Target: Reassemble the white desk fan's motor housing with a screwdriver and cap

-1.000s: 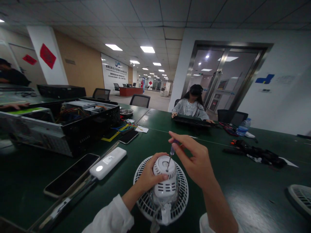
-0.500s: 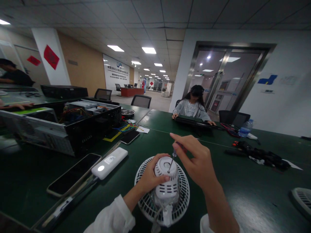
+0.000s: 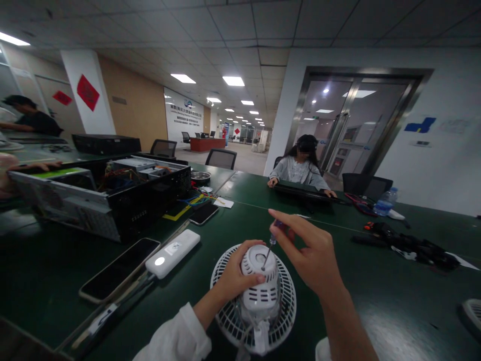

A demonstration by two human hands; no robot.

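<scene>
A white electric fan [image 3: 263, 296] lies face down on the green table, its slotted motor housing pointing up and its round grille [image 3: 287, 301] underneath. My left hand [image 3: 238, 273] is wrapped around the left side of the housing, thumb across its front. Between the fingers of my right hand [image 3: 306, 248] is the handle of a screwdriver [image 3: 271, 241], slanting down to the left. Its tip meets the top of the housing near a small hole; whether a screw sits there is too small to tell.
Left of the fan lie a white power bank [image 3: 173, 253] with a cable and a large phone [image 3: 120, 269]. Beyond them stand a second phone [image 3: 204, 213] and an opened computer case [image 3: 112, 200]. Across the table a person [image 3: 300, 165] sits at a black monitor [image 3: 306, 193]. Black straps [image 3: 409, 243] lie right.
The whole view has shifted slightly. My right-hand fingers have changed position a little around the screwdriver handle, while my left hand keeps its hold on the fan.
</scene>
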